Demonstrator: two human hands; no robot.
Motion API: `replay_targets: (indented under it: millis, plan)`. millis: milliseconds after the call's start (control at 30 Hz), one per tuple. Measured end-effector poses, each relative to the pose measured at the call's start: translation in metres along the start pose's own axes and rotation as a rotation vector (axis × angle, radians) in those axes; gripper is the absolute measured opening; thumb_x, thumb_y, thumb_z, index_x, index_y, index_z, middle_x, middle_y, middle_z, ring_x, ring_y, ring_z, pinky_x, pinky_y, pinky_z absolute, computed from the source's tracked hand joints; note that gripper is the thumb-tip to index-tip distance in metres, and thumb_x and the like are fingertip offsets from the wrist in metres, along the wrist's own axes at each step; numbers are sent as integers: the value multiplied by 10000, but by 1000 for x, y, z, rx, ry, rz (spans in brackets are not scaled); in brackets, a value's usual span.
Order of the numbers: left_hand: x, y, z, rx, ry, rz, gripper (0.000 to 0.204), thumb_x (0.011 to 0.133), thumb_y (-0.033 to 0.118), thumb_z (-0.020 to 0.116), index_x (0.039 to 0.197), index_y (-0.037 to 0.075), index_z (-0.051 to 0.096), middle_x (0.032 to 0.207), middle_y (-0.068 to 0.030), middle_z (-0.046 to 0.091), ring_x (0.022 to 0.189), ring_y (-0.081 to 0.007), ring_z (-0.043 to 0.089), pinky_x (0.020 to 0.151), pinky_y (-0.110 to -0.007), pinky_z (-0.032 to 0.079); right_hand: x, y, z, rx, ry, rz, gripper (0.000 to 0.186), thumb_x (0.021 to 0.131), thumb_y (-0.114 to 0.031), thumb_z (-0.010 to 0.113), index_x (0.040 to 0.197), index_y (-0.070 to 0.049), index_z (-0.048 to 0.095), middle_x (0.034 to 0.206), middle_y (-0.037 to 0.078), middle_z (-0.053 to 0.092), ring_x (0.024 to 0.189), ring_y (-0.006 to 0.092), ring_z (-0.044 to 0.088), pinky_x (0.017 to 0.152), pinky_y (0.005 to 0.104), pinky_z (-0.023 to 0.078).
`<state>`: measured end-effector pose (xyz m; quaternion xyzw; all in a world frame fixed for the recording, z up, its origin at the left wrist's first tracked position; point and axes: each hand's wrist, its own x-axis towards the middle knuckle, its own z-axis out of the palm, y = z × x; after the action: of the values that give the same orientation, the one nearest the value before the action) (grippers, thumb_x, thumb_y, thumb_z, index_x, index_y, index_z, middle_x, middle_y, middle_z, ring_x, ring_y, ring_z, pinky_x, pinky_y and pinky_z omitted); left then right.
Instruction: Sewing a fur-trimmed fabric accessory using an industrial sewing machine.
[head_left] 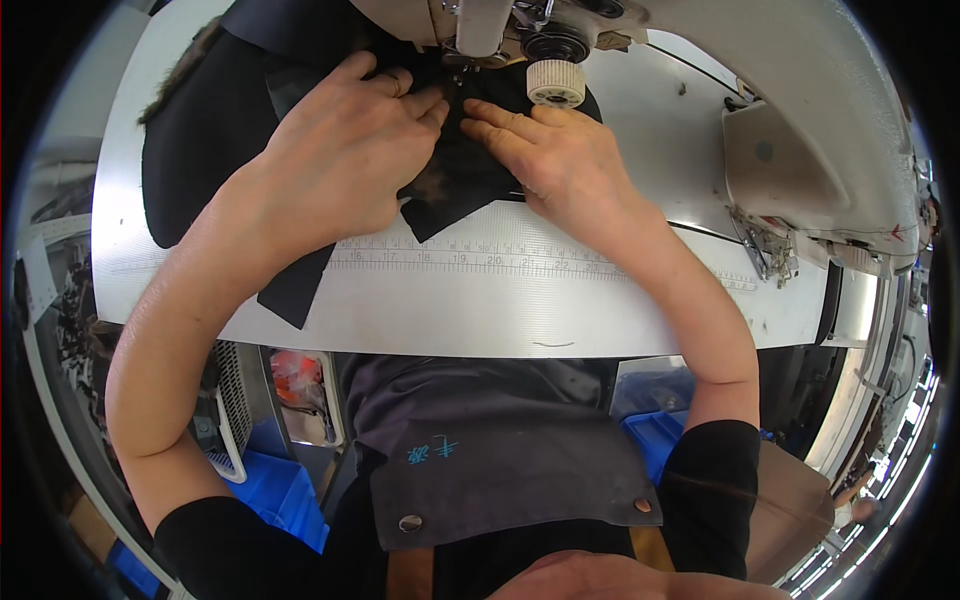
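Observation:
Pieces of black fabric (205, 150) lie on the sewing machine's bed, with a brown furry edge (185, 75) at the far left. My left hand (345, 150), a ring on one finger, bears down on the fabric left of the needle area (460, 75). Its fingers are bent and bunched on the cloth; the thumb is hidden. To the right of the needle, my right hand (570, 160) rests on the fabric, fingers stretched toward the needle. A pointed flap of fabric (440, 205) hangs toward me between the hands. The needle tip cannot be made out.
The sewing machine (790, 120) arches over the right side, its white knob (556, 84) just above my right hand. A printed ruler scale (480, 258) runs across the pale tabletop (450, 320). Below the table edge are blue bins (275, 490) and a white basket (232, 420).

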<state>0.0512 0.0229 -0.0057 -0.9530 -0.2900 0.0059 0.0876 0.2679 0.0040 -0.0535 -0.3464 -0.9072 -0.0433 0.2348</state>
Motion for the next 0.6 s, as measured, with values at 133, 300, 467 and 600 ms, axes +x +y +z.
replay_targets:
  millis: [133, 300, 467, 600]
  plan:
    - [-2, 0, 5, 17, 83, 4, 415, 624, 32, 626, 1030, -26, 690, 1113, -109, 684, 1016, -230, 621, 904, -334, 423, -3, 1, 2, -9, -87, 53, 538, 636, 31, 622, 1156, -98, 661, 1254, 4, 636, 730, 207, 566, 652, 314, 509]
    - [-1, -5, 4, -8, 52, -17, 429, 622, 42, 632, 1043, -21, 686, 1113, -103, 682, 1030, -232, 617, 909, -337, 423, -1, 1, 4, -8, -74, 51, 550, 632, 36, 613, 1167, -87, 653, 1254, 17, 635, 747, 213, 584, 659, 325, 512]
    - [3, -6, 7, -3, 37, -20, 429, 622, 51, 634, 1043, -17, 687, 1104, -99, 683, 1028, -231, 616, 905, -336, 425, -2, 5, 7, -16, -67, 69, 533, 640, 33, 606, 1161, -73, 648, 1253, 31, 635, 776, 220, 622, 676, 337, 518]
    - [2, -8, 9, -21, 54, -24, 423, 617, 44, 632, 1032, -20, 688, 1094, -95, 687, 1022, -232, 616, 900, -335, 426, -1, 4, 7, -19, -59, 60, 513, 648, 37, 602, 1148, -69, 651, 1246, 39, 639, 768, 227, 645, 655, 336, 521]
